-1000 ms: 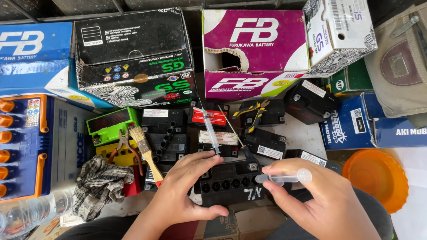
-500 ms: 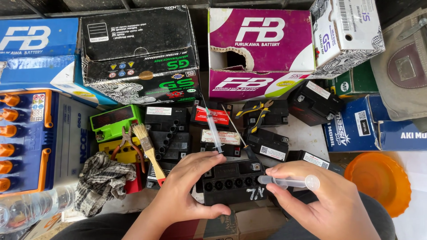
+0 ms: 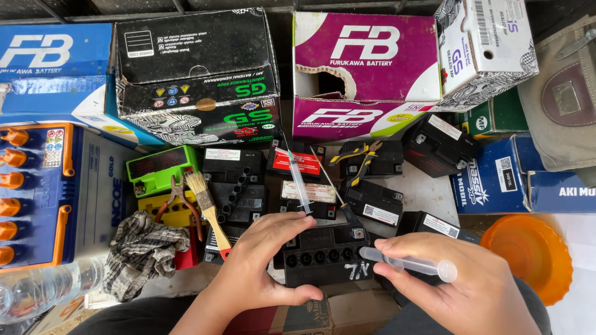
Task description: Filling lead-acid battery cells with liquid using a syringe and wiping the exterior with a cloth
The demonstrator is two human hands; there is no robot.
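Two bare hands at work over a small black battery (image 3: 323, 251) sitting on a cardboard box at the bottom middle, with a row of open filler holes along its top. Left hand (image 3: 261, 260) wrapped around the battery's left end, fingers curled over the top edge and thumb low on the front face, gripping it. Right hand (image 3: 453, 285) closed on a clear plastic syringe (image 3: 406, 263), fingers pinched on the barrel, tip aimed left and just beside the battery's right end. Just behind, a second syringe (image 3: 298, 183) lying on a spread of more small black batteries, with a paintbrush (image 3: 208, 208) and pliers (image 3: 174, 201) to the left and a checked rag (image 3: 146, 251) nearer the edge. Farther back, a purple box (image 3: 366, 68) and a black box (image 3: 198, 68); at right, an orange lid (image 3: 528, 251).
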